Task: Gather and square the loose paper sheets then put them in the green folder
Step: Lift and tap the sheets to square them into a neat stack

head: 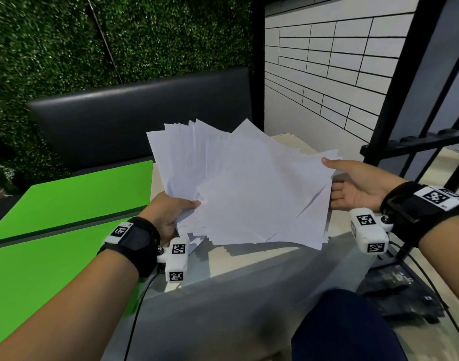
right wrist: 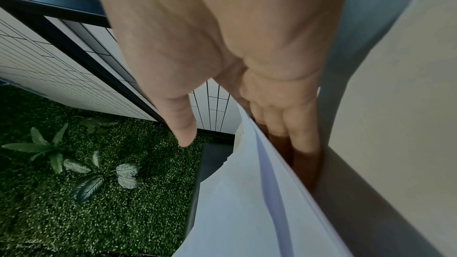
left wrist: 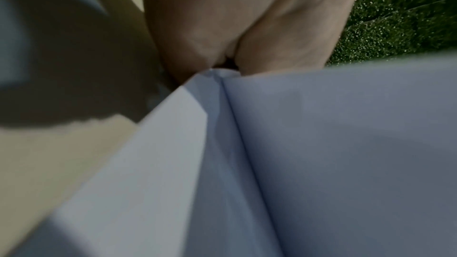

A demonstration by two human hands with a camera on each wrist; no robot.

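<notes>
A fanned, uneven stack of white paper sheets [head: 249, 194] is held up above the beige table. My left hand [head: 181, 207] grips its lower left edge, thumb on top and fingers hidden underneath; the left wrist view shows the sheets [left wrist: 321, 144] creased at that grip under my left hand [left wrist: 235, 26]. My right hand [head: 348, 178] is at the stack's right edge with straight fingers under the sheets [right wrist: 242, 202]. Its thumb [right wrist: 183, 124] is raised off the paper. The green folder [head: 67, 199] lies open flat on the left of the table, beside my left forearm.
A black padded bench back [head: 145, 110] stands behind the table. A black metal frame [head: 405, 100] rises at the right by a white tiled wall. A dark bag [head: 400, 290] and cables lie at the lower right. My dark-trousered knee [head: 348, 329] is below.
</notes>
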